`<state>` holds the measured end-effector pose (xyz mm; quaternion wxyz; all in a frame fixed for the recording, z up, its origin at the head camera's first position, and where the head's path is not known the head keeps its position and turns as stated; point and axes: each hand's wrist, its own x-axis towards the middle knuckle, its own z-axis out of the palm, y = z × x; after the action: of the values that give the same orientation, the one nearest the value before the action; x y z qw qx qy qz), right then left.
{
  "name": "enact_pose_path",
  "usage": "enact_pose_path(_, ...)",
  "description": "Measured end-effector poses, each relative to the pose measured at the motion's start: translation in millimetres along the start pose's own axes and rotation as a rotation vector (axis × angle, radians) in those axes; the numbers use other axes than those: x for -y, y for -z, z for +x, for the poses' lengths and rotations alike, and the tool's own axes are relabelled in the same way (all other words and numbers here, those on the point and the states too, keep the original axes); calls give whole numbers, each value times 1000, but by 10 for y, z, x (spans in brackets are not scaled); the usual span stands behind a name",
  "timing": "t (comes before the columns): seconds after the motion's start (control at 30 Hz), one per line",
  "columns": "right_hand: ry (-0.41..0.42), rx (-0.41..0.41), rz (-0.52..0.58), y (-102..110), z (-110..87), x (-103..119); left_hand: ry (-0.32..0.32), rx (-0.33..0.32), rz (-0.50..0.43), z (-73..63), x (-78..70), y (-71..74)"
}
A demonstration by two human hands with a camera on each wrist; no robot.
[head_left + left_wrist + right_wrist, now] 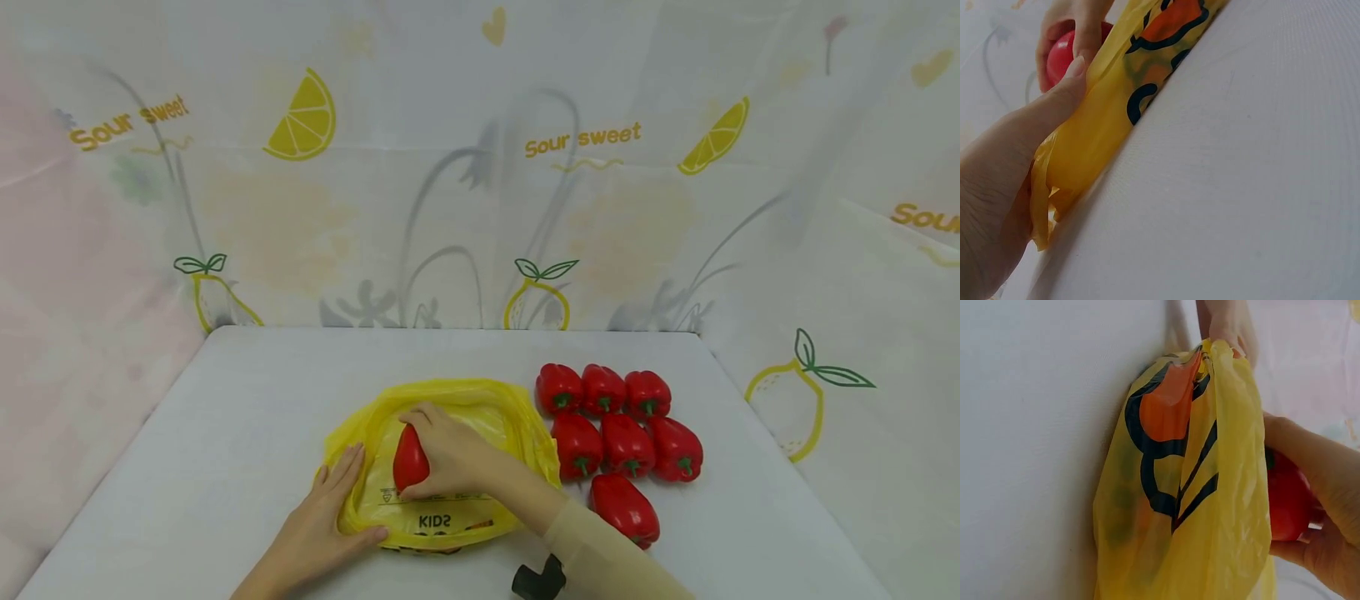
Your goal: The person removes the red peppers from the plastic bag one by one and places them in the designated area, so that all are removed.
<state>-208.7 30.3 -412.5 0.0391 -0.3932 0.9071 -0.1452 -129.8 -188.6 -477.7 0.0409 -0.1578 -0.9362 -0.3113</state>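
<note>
My right hand [453,457] grips a red bell pepper [410,460] over the mouth of a yellow plastic bag [536,433]. The bag lies with its mouth spread wide and facing up, and dark print shows inside. In the right wrist view, fingers and thumb curl round the bell pepper [1288,497] beside the bag's side wall [1235,487]. At the bag's left front, my left hand [324,512] rests on the rim with fingers straight and spread, its thumb laid over the front edge. The left wrist view shows that thumb against the yellow plastic [1088,140].
Several more red bell peppers [628,446] stand in rows right of the bag, green stems toward me. A single bell pepper [624,508] lies nearer, beside my right forearm. The white table [247,417] meets a printed cloth backdrop [420,208] at the back and sides.
</note>
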Motion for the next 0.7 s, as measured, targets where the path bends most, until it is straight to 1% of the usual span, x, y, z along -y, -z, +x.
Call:
enact_pose_path(0.23,79,-110,60,109,-136,26,21,8,-8,8,4,-7)
enact_pose_path(0.43,153,-189,114,202,-236,20,18,2,-11,10,-5,-7)
enact_pose_path(0.53,171,-223,148,250,-286,12,25,8,-11,7,-5,-7)
enact_pose_path(0.7,181,-247,203,331,-367,-14,31,12,-9,4,-14,-2)
